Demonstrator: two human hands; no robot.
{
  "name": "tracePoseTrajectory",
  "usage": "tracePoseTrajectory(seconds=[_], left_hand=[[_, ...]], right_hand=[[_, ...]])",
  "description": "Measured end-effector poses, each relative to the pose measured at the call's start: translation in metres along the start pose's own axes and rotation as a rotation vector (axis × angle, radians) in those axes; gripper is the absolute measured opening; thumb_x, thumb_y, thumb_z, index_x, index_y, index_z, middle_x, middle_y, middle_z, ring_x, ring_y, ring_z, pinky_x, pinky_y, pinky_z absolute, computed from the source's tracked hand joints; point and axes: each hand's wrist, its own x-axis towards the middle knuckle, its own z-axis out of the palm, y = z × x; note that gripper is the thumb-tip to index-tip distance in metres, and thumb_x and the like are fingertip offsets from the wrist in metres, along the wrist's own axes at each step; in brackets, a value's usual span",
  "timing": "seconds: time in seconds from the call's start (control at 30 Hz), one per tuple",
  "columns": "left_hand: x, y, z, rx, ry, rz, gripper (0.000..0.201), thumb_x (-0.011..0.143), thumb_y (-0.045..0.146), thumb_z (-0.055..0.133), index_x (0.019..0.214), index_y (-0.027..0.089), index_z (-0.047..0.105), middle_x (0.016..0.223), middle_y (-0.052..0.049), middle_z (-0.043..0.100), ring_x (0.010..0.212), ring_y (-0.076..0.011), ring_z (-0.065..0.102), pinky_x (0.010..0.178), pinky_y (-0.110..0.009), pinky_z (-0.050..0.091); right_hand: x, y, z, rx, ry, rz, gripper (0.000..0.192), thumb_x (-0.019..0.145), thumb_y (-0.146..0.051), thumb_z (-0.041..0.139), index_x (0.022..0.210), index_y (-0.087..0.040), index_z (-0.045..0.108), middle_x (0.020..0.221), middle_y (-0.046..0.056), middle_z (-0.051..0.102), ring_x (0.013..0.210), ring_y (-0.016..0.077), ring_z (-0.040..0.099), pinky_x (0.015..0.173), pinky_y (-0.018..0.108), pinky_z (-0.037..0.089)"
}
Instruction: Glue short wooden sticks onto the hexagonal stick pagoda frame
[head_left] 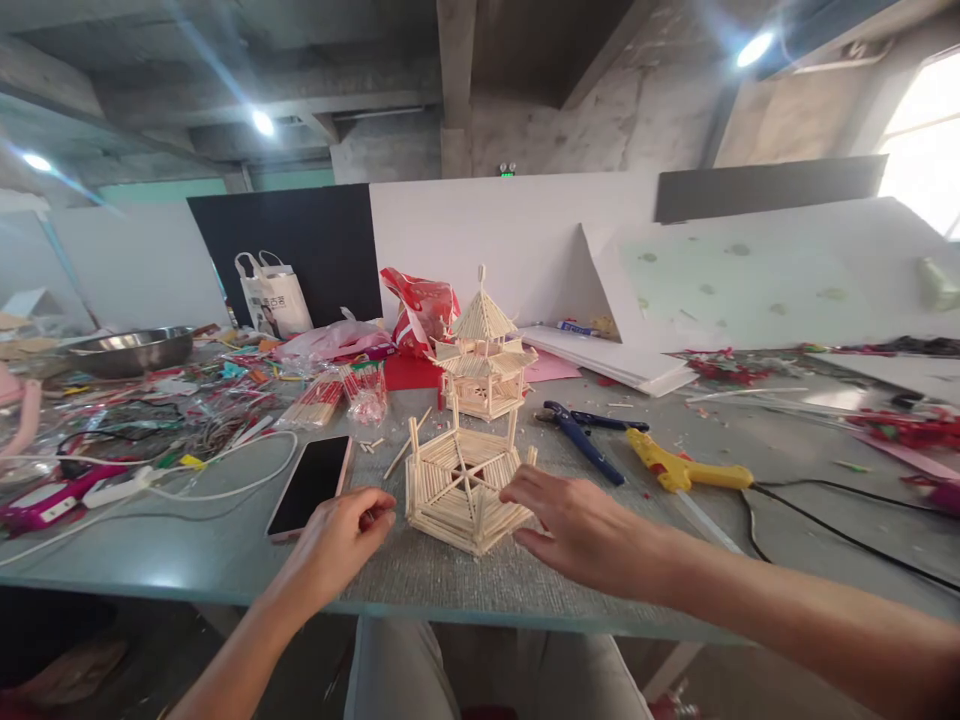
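Observation:
In front of me on the table sits a hexagonal base built of thin wooden sticks [442,475], with short posts at its corners and sticks meeting in the middle. My right hand [570,515] is over its right edge, thumb and bent fingers apart; whether the fingertips touch the rim I cannot tell. To the left of the base, not touching it, my left hand [341,535] is loosely curled with thumb and forefinger close together and nothing visible in them. Just behind the base stands a stick-built pavilion model [485,365] with a tiered, pointed roof.
A phone [311,485] lies beside my left hand. Blue-handled pliers [585,440] and a yellow glue gun [686,468] with a black cord lie at right. Bundled sticks [315,398], white cables, plastic wrapping and a metal bowl [135,350] crowd the left. White boards [611,355] lie behind.

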Motion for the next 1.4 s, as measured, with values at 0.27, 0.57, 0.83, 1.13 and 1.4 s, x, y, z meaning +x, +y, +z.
tracePoseTrajectory(seconds=[0.27, 0.57, 0.83, 1.13, 1.4], left_hand=[[0.009, 0.017, 0.009, 0.016, 0.004, 0.048, 0.022, 0.081, 0.034, 0.051, 0.094, 0.020, 0.060, 0.082, -0.001, 0.065, 0.067, -0.0135, 0.061, 0.061, -0.023, 0.046], [0.020, 0.030, 0.017, 0.079, 0.016, 0.086, 0.028, 0.087, 0.035, 0.039, 0.072, 0.020, 0.056, 0.069, 0.000, 0.059, 0.065, -0.0153, 0.057, 0.060, -0.025, 0.039], [0.054, 0.048, 0.006, 0.096, -0.011, 0.085, 0.028, 0.085, 0.033, 0.043, 0.061, 0.019, 0.049, 0.056, 0.004, 0.050, 0.055, -0.0120, 0.048, 0.054, -0.023, 0.030], [0.055, 0.043, 0.023, 0.037, -0.114, 0.064, 0.011, 0.081, 0.027, 0.052, 0.083, 0.020, 0.059, 0.076, 0.002, 0.066, 0.070, -0.0117, 0.060, 0.062, -0.020, 0.040], [0.044, 0.021, 0.020, 0.255, -0.232, -0.104, 0.021, 0.082, 0.035, 0.055, 0.077, 0.015, 0.059, 0.074, 0.000, 0.063, 0.072, -0.0144, 0.059, 0.069, -0.033, 0.046]], right_hand=[[-0.014, 0.052, -0.016, 0.051, 0.084, 0.349, 0.017, 0.077, -0.024, 0.045, 0.087, -0.016, 0.057, 0.081, 0.006, 0.062, 0.068, 0.0167, 0.054, 0.064, 0.030, 0.039], [0.001, 0.061, -0.001, 0.259, 0.001, 0.267, 0.021, 0.068, -0.015, 0.048, 0.086, -0.014, 0.058, 0.081, 0.004, 0.062, 0.068, 0.0126, 0.055, 0.061, 0.023, 0.040], [0.003, 0.072, -0.016, 0.350, -0.022, 0.334, 0.023, 0.083, -0.033, 0.039, 0.068, -0.017, 0.047, 0.061, 0.001, 0.058, 0.049, 0.0091, 0.048, 0.046, 0.020, 0.034], [-0.010, 0.078, -0.004, 0.252, 0.031, 0.382, 0.028, 0.086, -0.036, 0.036, 0.065, -0.018, 0.044, 0.056, 0.000, 0.055, 0.052, 0.0113, 0.047, 0.050, 0.022, 0.033], [-0.007, 0.059, -0.006, 0.199, 0.053, 0.328, 0.026, 0.087, -0.031, 0.036, 0.066, -0.017, 0.043, 0.055, -0.001, 0.052, 0.049, 0.0093, 0.044, 0.049, 0.022, 0.027]])
